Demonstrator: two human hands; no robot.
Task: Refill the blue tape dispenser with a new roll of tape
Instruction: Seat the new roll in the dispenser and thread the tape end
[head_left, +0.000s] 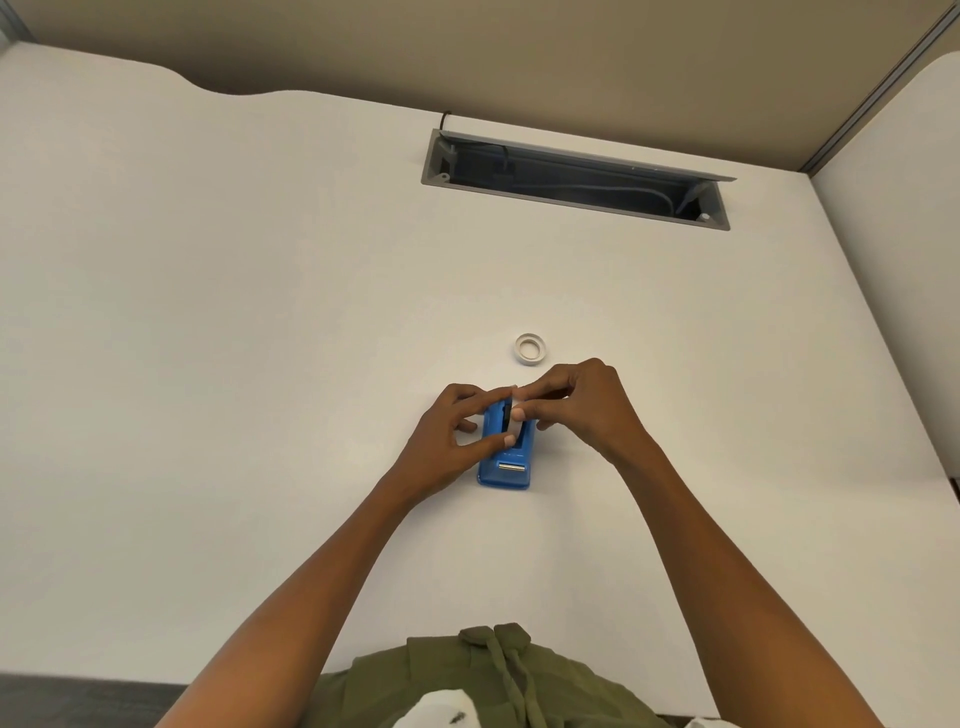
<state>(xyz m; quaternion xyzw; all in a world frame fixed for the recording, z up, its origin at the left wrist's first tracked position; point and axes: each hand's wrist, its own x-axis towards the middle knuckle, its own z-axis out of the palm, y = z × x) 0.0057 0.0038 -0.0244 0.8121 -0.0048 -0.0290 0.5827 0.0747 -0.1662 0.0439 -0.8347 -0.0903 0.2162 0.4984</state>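
Observation:
The blue tape dispenser (506, 465) lies on the white desk (260, 364), its metal cutter end toward me. My left hand (452, 436) grips the dispenser's left side, thumb across its top. My right hand (582, 405) pinches a whitish roll of tape (516, 423) that stands on edge in the dispenser's slot, partly hidden by my fingers. A white ring-shaped tape core (532, 349) lies flat on the desk just beyond my hands.
An open grey cable tray (576, 179) with cables inside is set into the desk at the back. A partition wall (519, 52) runs behind the desk, and a second white panel (909, 208) stands at the right.

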